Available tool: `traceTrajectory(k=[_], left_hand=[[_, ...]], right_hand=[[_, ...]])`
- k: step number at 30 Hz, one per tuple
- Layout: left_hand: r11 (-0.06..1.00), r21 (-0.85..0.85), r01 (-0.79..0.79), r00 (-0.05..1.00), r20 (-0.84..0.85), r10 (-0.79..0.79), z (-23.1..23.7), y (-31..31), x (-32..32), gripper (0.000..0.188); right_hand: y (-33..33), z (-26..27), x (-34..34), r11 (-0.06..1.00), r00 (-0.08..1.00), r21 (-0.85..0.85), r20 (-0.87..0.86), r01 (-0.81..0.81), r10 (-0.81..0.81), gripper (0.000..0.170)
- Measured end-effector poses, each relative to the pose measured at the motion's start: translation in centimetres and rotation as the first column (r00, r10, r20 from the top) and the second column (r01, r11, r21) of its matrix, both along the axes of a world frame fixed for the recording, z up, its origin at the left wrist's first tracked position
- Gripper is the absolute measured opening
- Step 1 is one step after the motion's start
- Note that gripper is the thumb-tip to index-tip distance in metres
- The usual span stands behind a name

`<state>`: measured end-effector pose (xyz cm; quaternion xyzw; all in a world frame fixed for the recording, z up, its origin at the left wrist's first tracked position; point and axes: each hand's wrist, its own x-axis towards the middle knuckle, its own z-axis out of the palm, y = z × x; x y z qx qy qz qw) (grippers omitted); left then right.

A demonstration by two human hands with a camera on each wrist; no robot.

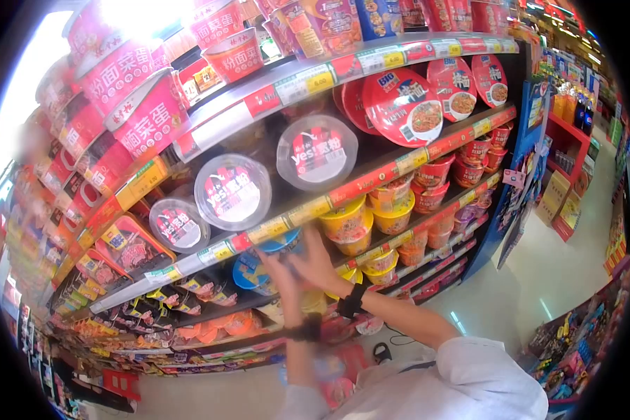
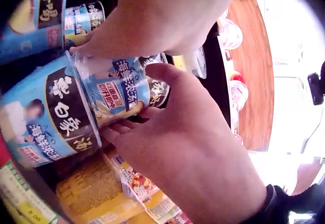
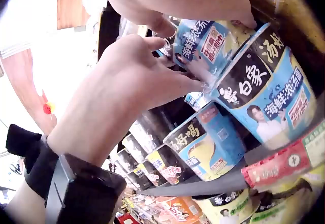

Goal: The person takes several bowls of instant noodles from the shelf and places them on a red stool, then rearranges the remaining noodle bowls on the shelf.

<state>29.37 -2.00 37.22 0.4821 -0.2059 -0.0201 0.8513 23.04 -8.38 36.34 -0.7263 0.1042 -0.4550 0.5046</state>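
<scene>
My hands flank a blue instant noodle cup [image 2: 112,84] wrapped in clear film, which stands upright on the lid of a matching blue noodle cup [image 2: 51,117] at the shelf front. In the head view my left hand [image 1: 280,276] is on its left side and my right hand [image 1: 320,264] on its right. Seen from the right wrist, curled fingers of both hands hold the upper cup [image 3: 203,46] between them; part of it is hidden behind the hands. Another blue cup [image 3: 205,142] stands beside the lower one, near the left hand.
Yellow noodle tubs [image 1: 350,224] stack right of the hands. Clear-lidded bowls [image 1: 232,191] lean on the shelf above, behind a price-tag rail [image 1: 287,222]. Black cups [image 3: 167,164] line the shelf to the left. Pink bowls [image 1: 143,115] are piled at the upper left.
</scene>
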Motion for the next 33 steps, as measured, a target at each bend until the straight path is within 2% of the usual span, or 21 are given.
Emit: traceTrajectory(k=[3,4,5,7,8,9,11,12,13,15,16,19,20,24,27,30,33], left_hand=[[1.000,-0.004,-0.009,0.999,0.031,0.009,-1.2,1.7,-2.5,0.068],[0.998,0.052,-0.017,0.995,0.100,0.011,-1.4,2.5,-3.1,0.067],[0.999,0.039,0.005,1.000,0.030,-0.006,-1.9,3.3,-4.2,0.066],[0.995,0.084,-0.048,0.995,0.092,0.040,-1.6,4.9,-7.1,0.065],[0.992,0.110,-0.063,0.989,0.140,0.048,-2.1,5.8,-7.9,0.064],[0.993,0.099,-0.062,0.991,0.122,0.050,-2.9,6.7,-9.4,0.063],[0.995,0.080,-0.068,0.995,0.082,0.061,-1.5,8.3,-14.3,0.062],[0.997,0.070,-0.034,0.999,-0.026,0.036,-2.0,9.4,-15.9,0.067],[0.990,0.139,-0.014,0.999,-0.035,0.019,-2.8,10.4,-17.7,0.065],[0.965,0.237,-0.112,0.993,-0.001,0.115,-5.7,12.3,-20.0,0.063],[0.999,0.012,-0.043,0.996,-0.081,0.044,-6.5,12.7,-20.8,0.060],[0.988,0.101,-0.120,0.987,-0.092,0.130,-7.2,14.6,-24.4,0.059],[0.986,0.097,-0.136,0.984,-0.100,0.146,-9.0,15.6,-24.7,0.057],[0.981,0.138,-0.136,0.950,-0.263,0.168,-11.1,19.1,-26.7,0.052],[0.982,0.119,-0.148,0.960,-0.221,0.171,-14.5,22.0,-26.4,0.051],[0.983,0.045,-0.178,0.921,-0.343,0.182,-17.6,24.5,-26.8,0.051],[0.983,0.058,-0.174,0.902,-0.391,0.183,-20.9,27.0,-26.4,0.051]], right_hand=[[1.8,0.1,-3.3,0.995,0.994,0.068,0.083,-0.070,0.065,0.084],[2.3,-0.1,-4.2,0.994,0.991,0.064,0.103,-0.089,0.082,0.083],[2.7,-0.5,-5.3,0.995,0.991,0.038,0.106,-0.092,0.087,0.083],[3.6,-0.5,-7.7,0.995,0.989,0.000,0.114,-0.097,0.096,0.081],[4.1,-0.6,-8.6,0.988,0.976,0.043,0.163,-0.150,0.141,0.078],[4.6,-0.9,-9.9,0.978,0.973,0.092,0.153,-0.188,0.173,0.077],[5.9,-0.4,-13.4,0.945,0.962,0.193,0.131,-0.264,0.242,0.076],[6.7,-0.7,-15.1,0.969,0.981,0.156,0.069,-0.192,0.183,0.072],[7.2,-1.8,-16.2,0.938,0.955,0.191,0.132,-0.289,0.267,0.070],[9.0,-2.8,-19.3,0.952,0.973,0.204,0.066,-0.228,0.219,0.075],[9.8,-3.2,-20.3,0.950,0.970,0.195,0.062,-0.243,0.236,0.073],[12.8,-6.6,-22.4,0.943,0.971,0.269,-0.083,-0.196,0.226,0.071],[13.8,-7.6,-23.1,0.931,0.970,0.305,-0.068,-0.202,0.233,0.068],[17.9,-9.1,-25.0,0.827,0.956,0.512,-0.033,-0.233,0.290,0.067],[20.9,-11.6,-24.5,0.803,0.962,0.563,-0.050,-0.196,0.270,0.070],[23.2,-13.0,-24.4,0.842,0.974,0.526,-0.104,-0.116,0.199,0.069],[25.4,-17.8,-23.7,0.858,0.971,0.510,-0.171,-0.057,0.166,0.068]])
